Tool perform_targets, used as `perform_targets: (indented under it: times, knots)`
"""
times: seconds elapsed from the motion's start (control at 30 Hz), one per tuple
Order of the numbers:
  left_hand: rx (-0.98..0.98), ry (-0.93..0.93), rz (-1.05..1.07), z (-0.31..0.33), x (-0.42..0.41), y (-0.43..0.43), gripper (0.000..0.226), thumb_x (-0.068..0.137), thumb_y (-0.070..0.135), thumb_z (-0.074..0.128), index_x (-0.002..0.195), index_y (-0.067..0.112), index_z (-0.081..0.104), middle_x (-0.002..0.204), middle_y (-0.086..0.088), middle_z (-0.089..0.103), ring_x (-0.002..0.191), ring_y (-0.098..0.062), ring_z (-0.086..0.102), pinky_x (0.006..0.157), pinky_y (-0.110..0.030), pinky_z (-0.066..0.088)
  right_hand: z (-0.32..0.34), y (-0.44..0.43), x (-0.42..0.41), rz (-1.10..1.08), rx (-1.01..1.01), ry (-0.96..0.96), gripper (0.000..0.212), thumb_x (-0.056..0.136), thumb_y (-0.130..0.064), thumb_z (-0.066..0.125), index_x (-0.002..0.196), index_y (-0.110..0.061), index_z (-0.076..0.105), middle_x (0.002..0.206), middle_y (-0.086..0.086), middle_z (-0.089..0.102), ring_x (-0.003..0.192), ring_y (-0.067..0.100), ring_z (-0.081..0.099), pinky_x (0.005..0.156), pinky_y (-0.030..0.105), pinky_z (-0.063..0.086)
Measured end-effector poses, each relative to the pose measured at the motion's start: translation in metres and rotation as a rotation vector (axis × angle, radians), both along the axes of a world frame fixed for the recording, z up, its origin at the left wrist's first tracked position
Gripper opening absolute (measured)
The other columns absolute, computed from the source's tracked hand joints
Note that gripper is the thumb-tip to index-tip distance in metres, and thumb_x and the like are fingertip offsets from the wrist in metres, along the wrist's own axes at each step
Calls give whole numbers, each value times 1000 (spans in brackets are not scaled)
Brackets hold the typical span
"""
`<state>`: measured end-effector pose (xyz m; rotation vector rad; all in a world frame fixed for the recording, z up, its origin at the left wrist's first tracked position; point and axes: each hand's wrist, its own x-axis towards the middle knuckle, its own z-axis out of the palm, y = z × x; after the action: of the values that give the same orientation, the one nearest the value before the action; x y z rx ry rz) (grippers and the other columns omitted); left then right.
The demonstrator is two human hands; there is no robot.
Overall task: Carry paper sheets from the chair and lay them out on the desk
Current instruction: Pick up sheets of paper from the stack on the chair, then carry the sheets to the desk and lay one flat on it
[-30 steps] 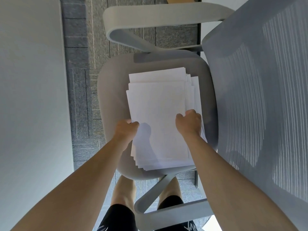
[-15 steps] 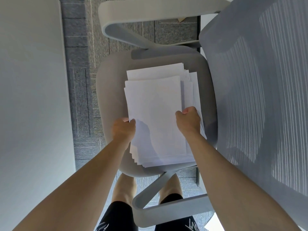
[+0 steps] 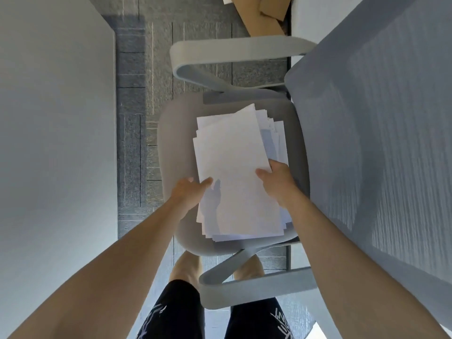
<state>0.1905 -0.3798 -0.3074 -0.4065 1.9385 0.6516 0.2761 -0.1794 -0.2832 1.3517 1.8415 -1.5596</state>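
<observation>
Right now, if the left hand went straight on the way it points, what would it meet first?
The left hand points up and right at the stack of white paper sheets over the grey chair seat; it grips the stack's left edge, so the paper comes first. Depth beyond is unclear.

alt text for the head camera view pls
Seen from above, a person's left grip and right grip hold the side edges of a fanned stack of white paper over a grey chair seat. A pale desk stands to the left.
</observation>
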Motion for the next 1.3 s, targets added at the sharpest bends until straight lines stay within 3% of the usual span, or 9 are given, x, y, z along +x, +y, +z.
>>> perform_targets:
  times: [0.17, 0.27, 0.43, 0.53, 0.67, 0.8, 1.0, 1.1, 1.3]
  knots:
    - [271, -30, 40, 105, -45, -19, 77, 70, 76, 68, 123, 20, 59, 118, 2, 63, 108, -17, 60, 104, -43, 47, 140, 12, -25, 44, 6, 196, 20, 98, -11, 56, 92, -25, 69, 90, -4, 70, 81, 17, 65, 68, 25, 53]
    - [579, -61, 182, 182, -65, -29, 66, 79, 63, 69, 125, 17, 64, 123, -2, 70, 110, -18, 68, 101, -36, 47, 230, 13, -28, 35, -39, 307, 16, 99, -14, 58, 111, -15, 69, 97, 0, 74, 85, 19, 70, 70, 28, 58]
    - [922, -19, 284, 307, -59, -50, 51, 93, 50, 57, 132, 17, 60, 127, -6, 68, 117, -29, 65, 100, -48, 48, 350, -13, -33, 37, -137, 533, 20, 97, -15, 61, 116, -14, 67, 108, 3, 75, 97, 22, 72, 84, 36, 59]
    - [781, 325, 337, 357, -40, -67, 47, 84, 53, 71, 106, 12, 72, 105, -5, 75, 98, -27, 71, 93, -48, 55, 388, -43, -42, 88, -157, 609, 11, 94, -24, 65, 102, -18, 71, 95, -2, 77, 89, 18, 73, 83, 33, 57]
    - [555, 731, 444, 404, 1, -105, 41, 98, 40, 58, 70, 11, 63, 64, 2, 62, 57, -10, 59, 60, -25, 49, 414, -92, -53, 289, -192, 666, 5, 95, -27, 64, 98, -26, 68, 94, -9, 76, 88, 11, 71, 84, 30, 54]
    - [497, 845, 608, 429, 50, -172, 25, 98, 41, 57, 85, 24, 71, 88, 6, 75, 79, -13, 73, 74, -30, 59, 427, -148, -59, 560, -168, 681, 6, 96, -32, 62, 100, -30, 66, 107, -6, 71, 97, 15, 68, 87, 31, 53]
    - [347, 978, 788, 455, 142, -298, 40, 96, 43, 59, 103, 6, 74, 99, -6, 77, 88, -21, 75, 81, -40, 60, 436, -269, -45, 865, -315, 678, 13, 97, -25, 61, 107, -26, 68, 114, -4, 72, 103, 16, 68, 94, 36, 51]
    - [320, 1042, 914, 462, 186, -352, 34, 97, 39, 59, 100, 9, 74, 95, -3, 78, 85, -17, 75, 77, -31, 61, 441, -344, -27, 951, -387, 670, 22, 95, -25, 64, 116, -18, 67, 117, 0, 71, 106, 19, 68, 95, 39, 52]
    - [287, 1100, 1029, 466, 263, -466, 32, 98, 42, 57, 93, 16, 75, 91, 1, 78, 86, -18, 75, 79, -34, 60, 447, -483, 26, 980, -428, 718, 4, 91, -22, 69, 92, -24, 72, 90, -10, 77, 92, 14, 72, 86, 35, 56]
